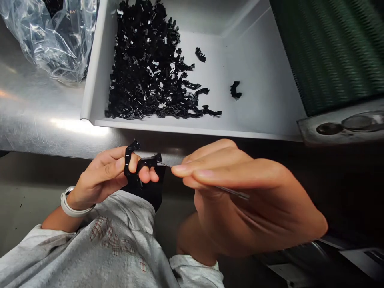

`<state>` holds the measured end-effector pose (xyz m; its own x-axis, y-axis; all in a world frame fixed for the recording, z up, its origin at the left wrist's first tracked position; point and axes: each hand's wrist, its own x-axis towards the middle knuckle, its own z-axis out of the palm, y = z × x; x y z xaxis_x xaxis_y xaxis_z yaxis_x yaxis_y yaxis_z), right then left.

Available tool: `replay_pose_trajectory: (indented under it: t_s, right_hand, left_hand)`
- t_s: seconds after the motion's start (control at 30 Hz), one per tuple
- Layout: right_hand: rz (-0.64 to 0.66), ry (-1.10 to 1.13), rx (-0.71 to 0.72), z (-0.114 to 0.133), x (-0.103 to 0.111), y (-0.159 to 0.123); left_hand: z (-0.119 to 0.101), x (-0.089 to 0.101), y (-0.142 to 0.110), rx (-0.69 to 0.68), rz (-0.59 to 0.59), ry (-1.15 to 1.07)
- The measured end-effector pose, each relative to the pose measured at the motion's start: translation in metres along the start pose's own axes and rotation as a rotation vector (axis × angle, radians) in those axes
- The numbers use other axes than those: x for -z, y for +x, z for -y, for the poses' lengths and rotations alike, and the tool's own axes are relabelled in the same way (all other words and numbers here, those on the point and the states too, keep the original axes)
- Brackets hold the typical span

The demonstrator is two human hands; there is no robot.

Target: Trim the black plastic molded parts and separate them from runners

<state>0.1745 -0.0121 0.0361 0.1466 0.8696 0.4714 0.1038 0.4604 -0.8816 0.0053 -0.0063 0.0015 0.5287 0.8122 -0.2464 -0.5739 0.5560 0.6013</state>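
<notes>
My left hand grips small black plastic parts between its fingers, one standing upright and another pointing to the right. In a pinch of thumb and fingers, my right hand holds a thin metal pick. Its fine tip meets or nearly meets the right end of the second black part; whether they touch I cannot tell. The pick's blunt end sticks out below the right fingers. Beyond both hands, a white tray holds a heap of similar black parts.
A few loose black parts lie apart from the heap on the tray floor. To the left, a clear plastic bag sits on the metal table. A green ridged block with a metal end stands at the right.
</notes>
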Motion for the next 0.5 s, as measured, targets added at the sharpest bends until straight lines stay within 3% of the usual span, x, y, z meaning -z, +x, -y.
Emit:
replay_pose_trajectory:
  t_s: [0.23,0.4,0.5]
  right_hand:
    - [-0.147,0.063,0.008,-0.007,-0.011,0.002]
    - [-0.187,0.158,0.014,-0.001,-0.004,0.008]
    - [-0.214,0.153,-0.062,-0.009,0.001,0.004]
  left_hand:
    - [0.0,0.001,0.0,-0.015,0.001,0.002]
    - [-0.002,0.003,0.001,-0.008,-0.039,0.016]
    - [-0.002,0.004,0.001,-0.016,-0.016,0.007]
